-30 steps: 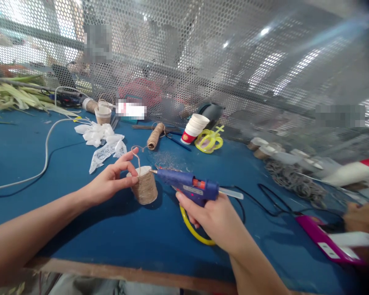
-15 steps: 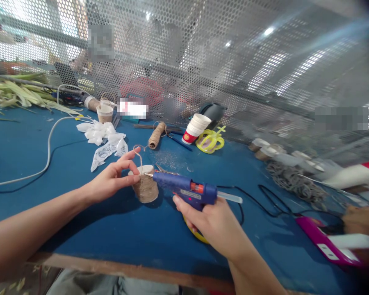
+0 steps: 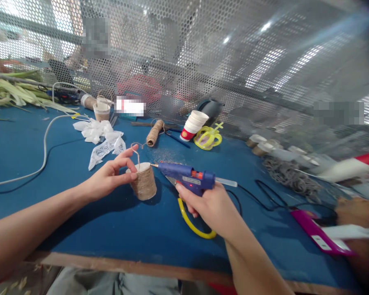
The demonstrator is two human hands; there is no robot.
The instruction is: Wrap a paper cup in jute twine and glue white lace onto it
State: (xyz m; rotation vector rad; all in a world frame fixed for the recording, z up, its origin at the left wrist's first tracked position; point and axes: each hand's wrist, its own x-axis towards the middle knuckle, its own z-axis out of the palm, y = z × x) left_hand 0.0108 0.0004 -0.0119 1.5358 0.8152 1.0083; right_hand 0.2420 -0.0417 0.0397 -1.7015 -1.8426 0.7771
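Observation:
My right hand (image 3: 207, 205) is wrapped round a blue hot glue gun (image 3: 184, 176) with a clear glue stick out of its back. Its metal nozzle points left, close to the rim of a twine-wrapped paper cup (image 3: 144, 184). At that rim my left hand (image 3: 118, 172) is closed, thumb and fingers on the cup's left side. A loose strand of twine (image 3: 138, 157) rises by its fingers and runs towards the twine roll (image 3: 155, 133). Below the glue gun lie scissors with yellow handles (image 3: 197, 229), partly hidden by my right hand.
Crumpled white plastic (image 3: 106, 139) and stacked paper cups (image 3: 194, 125) lie behind, beside a yellow crown-shaped piece (image 3: 208, 137). A magenta power strip (image 3: 316, 235) and tangled grey cord (image 3: 290, 176) are on the right. A white cable (image 3: 46, 151) crosses the left side. A perforated metal screen (image 3: 172, 53) stands at the back.
The glue gun's nozzle has moved from the cup's front upper edge to the right side of its rim, slightly higher. My left hand stays at the cup. More of the scissors shows.

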